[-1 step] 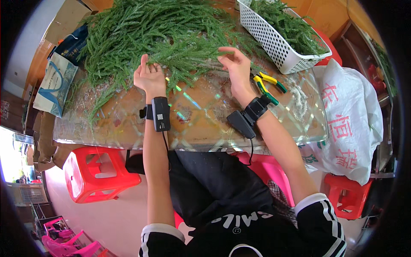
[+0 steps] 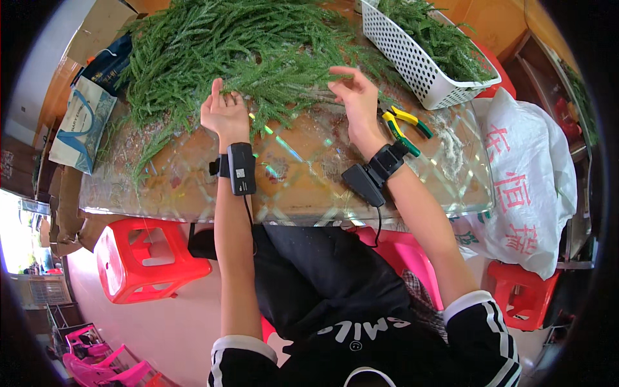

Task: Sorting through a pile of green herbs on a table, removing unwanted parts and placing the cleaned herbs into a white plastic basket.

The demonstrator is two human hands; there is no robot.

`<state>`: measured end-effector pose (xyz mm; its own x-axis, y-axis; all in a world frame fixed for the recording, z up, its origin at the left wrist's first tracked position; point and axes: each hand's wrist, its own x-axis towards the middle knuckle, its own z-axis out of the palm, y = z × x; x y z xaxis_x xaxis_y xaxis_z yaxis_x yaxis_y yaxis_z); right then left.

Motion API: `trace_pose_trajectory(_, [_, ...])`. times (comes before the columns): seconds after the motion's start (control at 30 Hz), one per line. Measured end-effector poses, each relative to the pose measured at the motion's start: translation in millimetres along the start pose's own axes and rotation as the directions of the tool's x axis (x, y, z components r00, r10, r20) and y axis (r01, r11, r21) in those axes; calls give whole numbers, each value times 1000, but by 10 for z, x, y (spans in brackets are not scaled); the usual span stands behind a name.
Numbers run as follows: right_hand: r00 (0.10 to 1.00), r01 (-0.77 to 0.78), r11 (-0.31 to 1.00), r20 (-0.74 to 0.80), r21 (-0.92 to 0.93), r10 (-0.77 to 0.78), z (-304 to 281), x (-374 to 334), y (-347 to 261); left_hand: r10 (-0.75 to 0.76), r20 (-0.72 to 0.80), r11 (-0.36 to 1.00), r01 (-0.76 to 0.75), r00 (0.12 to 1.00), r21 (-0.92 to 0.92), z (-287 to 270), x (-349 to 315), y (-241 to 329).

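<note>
Lying between left hand [image 2: 225, 117] and right hand [image 2: 358, 100], green sprigs [image 2: 276, 82], left loosely unclenched, right's grip unclear

Two hands [image 2: 225, 119] [image 2: 358, 106], one basket [image 2: 412, 59] and one pair of pliers [image 2: 391, 124] show.

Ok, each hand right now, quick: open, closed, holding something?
Left hand: open, palm up, at the green sprigs.
Right hand: partly curled beside the sprigs; whether it grips any cannot be told.

Sprigs [image 2: 219, 39] sprawl right across the worktop [image 2: 290, 200], pliers [image 2: 396, 131] lying near the white basket [image 2: 406, 58], pale crumbs [image 2: 453, 149] scattered at right!
</note>
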<state>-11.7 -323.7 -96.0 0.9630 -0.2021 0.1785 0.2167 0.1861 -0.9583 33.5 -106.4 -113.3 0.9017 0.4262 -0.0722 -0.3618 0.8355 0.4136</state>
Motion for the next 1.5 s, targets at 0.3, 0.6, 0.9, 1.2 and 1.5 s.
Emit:
trace_pose_trajectory(0.3, [1000, 14, 994, -23, 108, -12, 14, 24, -5, -15, 30, 998, 17, 999, -57, 40, 45, -14])
trace_pose_trajectory(0.6, [998, -59, 985, -1, 161, 60, -19, 1, -45, -25, 14, 995, 27, 1000, -94, 64, -22, -28])
trace_pose_trajectory(0.9, [996, -85, 982, 1, 166, 86, 5, 16, -11, -35, 47, 993, 40, 998, -110, 50, -1, -14])
trace_pose_trajectory(1.2, [996, -90, 982, 6, 168, 90, 4, -3, -13, -54, 21, 988, 57, 998, -146, 65, -15, -14])
trace_pose_trajectory(1.5, [997, -66, 982, -28, 179, 72, -2, 7, 19, -41, 47, 991, 47, 998, -129, 70, -13, -10])
